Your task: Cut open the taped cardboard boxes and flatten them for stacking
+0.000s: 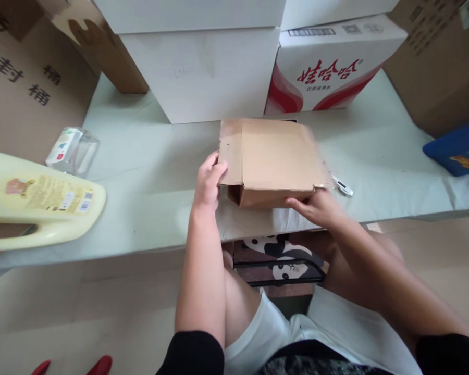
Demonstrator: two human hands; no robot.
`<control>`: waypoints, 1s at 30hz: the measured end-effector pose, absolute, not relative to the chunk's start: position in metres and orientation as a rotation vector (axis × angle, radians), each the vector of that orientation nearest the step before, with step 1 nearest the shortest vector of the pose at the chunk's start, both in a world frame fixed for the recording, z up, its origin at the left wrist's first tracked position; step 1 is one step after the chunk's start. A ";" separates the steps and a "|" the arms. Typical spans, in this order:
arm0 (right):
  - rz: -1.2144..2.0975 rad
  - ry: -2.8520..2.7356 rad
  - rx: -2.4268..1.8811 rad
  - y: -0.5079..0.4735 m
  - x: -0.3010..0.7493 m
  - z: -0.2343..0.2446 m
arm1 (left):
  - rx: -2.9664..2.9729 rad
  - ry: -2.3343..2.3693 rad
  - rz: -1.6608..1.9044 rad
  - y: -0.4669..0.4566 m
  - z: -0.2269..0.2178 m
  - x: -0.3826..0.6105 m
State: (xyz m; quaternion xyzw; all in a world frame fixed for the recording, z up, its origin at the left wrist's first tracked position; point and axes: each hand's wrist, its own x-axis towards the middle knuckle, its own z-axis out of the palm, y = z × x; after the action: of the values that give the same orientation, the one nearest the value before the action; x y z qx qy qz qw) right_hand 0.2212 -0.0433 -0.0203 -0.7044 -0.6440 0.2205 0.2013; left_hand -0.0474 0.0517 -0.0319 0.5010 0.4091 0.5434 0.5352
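The left hand [208,185] pinches the side flap of a brown cardboard box [279,159] near the front edge of the bench [152,195]; the right hand [316,207] clasps its near right corner, a white tool [343,186] lying just beside.

Carton: plain brown cardboard box [279,156], low and rectangular, unmarked on the visible faces. Position: near the front edge of the table [148,198]; whether the underside touches the surface cannot be determined. Orientation: broad panel facing up, narrow near side facing the person. Left end: flap [231,161] projects past the body, divided from the broad panel by a straight crease; a small dark mark shows on it. Below the flap, the end shows a dark recess. Right end: blurred, with a ragged edge. Support: left hand [209,185] grips the flap; right hand [321,208] holds the near right corner.
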 end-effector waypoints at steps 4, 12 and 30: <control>0.364 -1.534 -1.967 -0.044 0.226 -0.027 | 1.098 0.927 1.241 0.048 -0.024 -0.041; 0.671 -1.129 -1.667 -0.047 0.235 -0.045 | 1.180 0.891 1.079 0.049 -0.039 -0.025; 0.707 -1.122 -1.542 -0.091 0.268 -0.018 | 0.947 1.128 1.314 0.054 -0.052 -0.036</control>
State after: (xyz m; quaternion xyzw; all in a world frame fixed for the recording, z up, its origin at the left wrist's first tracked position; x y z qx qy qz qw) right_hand 0.2681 -0.0907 -0.0176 -0.6447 -0.4692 0.2957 0.5260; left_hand -0.0364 0.0536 -0.0523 0.4004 0.4768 0.5553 0.5514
